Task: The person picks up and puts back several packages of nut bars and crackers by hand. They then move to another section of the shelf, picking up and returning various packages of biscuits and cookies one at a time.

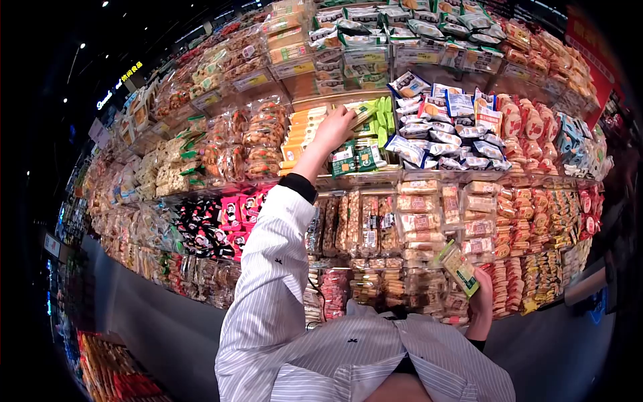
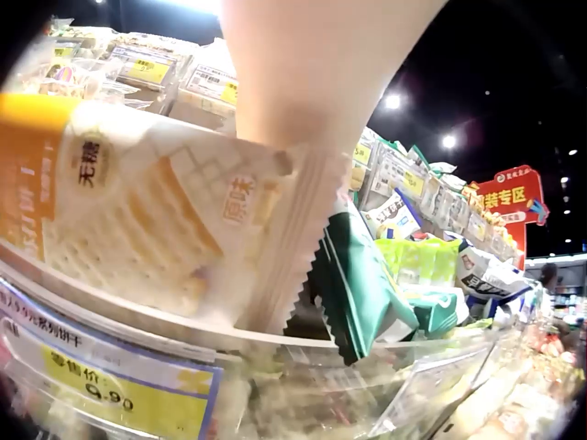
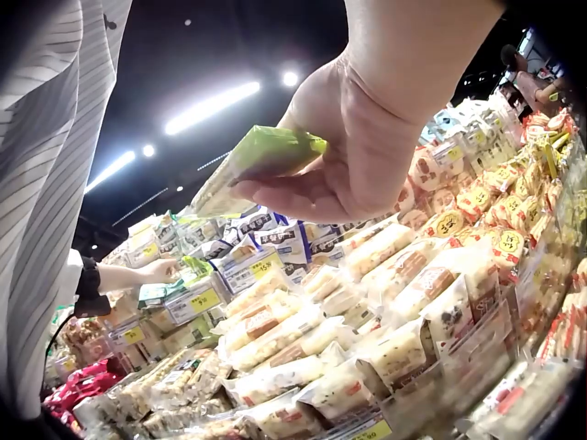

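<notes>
My right hand [image 1: 481,295] holds a flat green-and-cream snack packet [image 1: 459,269] in front of the lower shelves. In the right wrist view the thumb and fingers of that hand [image 3: 353,151] grip the packet [image 3: 266,160] by its edge. My left hand [image 1: 335,127] reaches into a bin on the upper tier, its fingertips right at a slanted light-green packet [image 1: 364,114]. I cannot tell whether the fingers pinch it. Beside that hand lie yellow-and-white biscuit packets [image 1: 303,130] and dark green packets [image 1: 355,159]. The left wrist view shows an orange-and-white biscuit packet [image 2: 138,202] up close.
Blue-and-white packets [image 1: 445,130] fill the bin on the right. Clear trays of puffed biscuits [image 1: 263,137] stand on the left, pink packets [image 1: 240,218] below them. A clear bin wall with a yellow price tag [image 2: 124,390] fronts the shelf. Wrapped bars [image 1: 418,208] line the tier beneath.
</notes>
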The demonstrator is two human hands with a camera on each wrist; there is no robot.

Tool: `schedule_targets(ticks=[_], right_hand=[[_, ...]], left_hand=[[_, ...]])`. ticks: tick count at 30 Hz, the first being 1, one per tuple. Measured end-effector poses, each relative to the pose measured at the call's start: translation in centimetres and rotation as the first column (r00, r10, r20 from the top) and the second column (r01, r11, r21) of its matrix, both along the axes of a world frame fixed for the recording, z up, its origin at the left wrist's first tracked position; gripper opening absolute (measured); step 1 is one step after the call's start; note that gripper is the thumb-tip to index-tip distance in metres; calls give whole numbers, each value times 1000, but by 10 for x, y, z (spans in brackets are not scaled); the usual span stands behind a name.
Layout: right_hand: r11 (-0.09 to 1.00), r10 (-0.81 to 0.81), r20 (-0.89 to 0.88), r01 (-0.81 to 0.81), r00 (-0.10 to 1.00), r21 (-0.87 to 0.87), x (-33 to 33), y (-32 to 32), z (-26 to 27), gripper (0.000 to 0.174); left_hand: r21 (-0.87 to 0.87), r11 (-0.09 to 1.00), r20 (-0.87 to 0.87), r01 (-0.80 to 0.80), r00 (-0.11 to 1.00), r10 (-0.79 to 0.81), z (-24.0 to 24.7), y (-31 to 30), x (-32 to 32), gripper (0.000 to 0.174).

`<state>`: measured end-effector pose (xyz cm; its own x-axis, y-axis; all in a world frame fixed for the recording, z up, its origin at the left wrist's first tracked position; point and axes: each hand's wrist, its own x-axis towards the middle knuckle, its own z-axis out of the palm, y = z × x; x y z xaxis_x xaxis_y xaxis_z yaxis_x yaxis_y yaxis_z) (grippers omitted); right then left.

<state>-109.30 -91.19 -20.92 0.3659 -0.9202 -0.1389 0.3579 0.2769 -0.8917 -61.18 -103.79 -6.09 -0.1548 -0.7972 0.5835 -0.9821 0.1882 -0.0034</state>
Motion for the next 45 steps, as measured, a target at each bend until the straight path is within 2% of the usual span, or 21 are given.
schedule_targets(ticks=[1,4,5,6,8,9,16,20,22,24,27,29,30,32,36,37,40,42,43,45], right_hand=[[1000,12,18,-12,1000,-6,-2,0,-2,31],[999,46,25,-46,999,13,-7,2,-4,31],[999,46,22,-46,999,12,-7,4,-4,31],[998,24,11,-25,1000,58,-7,6,-3,31],[995,9,-6,-8,1000,103,-7,7,-4,32],[995,-8,-1,8,1000,97,-7,6,-8,32],[992,-1,4,0,1000,127,0,3,-15,30],[989,4,1,-4,1000,145,1,0,-18,28],[988,27,14,-29,1000,151,5,0,-11,27],[989,-17,4,16,1000,150,7,-2,-15,27],[984,-75,-10,75,997,162,5,0,-16,28],[975,-98,-15,99,995,200,8,-2,-18,29],[984,-31,24,26,999,176,3,-6,-27,30],[975,-104,-10,103,995,199,5,-6,-30,31],[979,-63,-5,63,998,192,7,-6,-20,32],[982,-46,8,44,999,185,7,-7,-21,33],[984,-69,23,64,997,164,6,-9,-22,32],[985,-61,-5,61,998,160,9,-7,-12,31],[981,-76,-5,76,997,179,12,-4,-4,29],[985,-90,-4,90,996,144,5,-13,-29,31]], left_hand=[[55,996,50,69,996,-71,2,-2,3,43],[89,994,148,71,985,-84,4,0,13,46],[184,982,72,33,996,-47,7,-3,17,48],[183,983,68,32,997,-45,6,-5,18,48],[294,956,-67,-25,997,47,7,-5,18,54],[271,962,-97,17,995,10,6,-5,17,59],[358,933,12,-37,999,35,15,-5,19,65],[417,909,-27,-4,999,17,22,-1,17,68],[442,894,26,-76,997,72,23,-3,11,71],[419,904,7,-82,996,87,20,-9,10,71],[404,902,103,-149,988,117,24,-12,8,69],[409,902,108,-137,989,101,23,-12,11,65],[434,891,120,-136,988,92,24,-10,10,64],[439,886,217,-151,974,59,23,-6,6,63],[354,920,213,-166,972,94,11,-19,14,66],[370,911,229,-183,968,101,13,-19,12,70],[248,937,256,-245,950,181,19,-21,9,79],[216,933,218,-287,946,241,15,-25,14,82],[230,933,226,-277,948,226,15,-24,14,87],[284,936,211,-208,966,151,16,-20,13,94]])
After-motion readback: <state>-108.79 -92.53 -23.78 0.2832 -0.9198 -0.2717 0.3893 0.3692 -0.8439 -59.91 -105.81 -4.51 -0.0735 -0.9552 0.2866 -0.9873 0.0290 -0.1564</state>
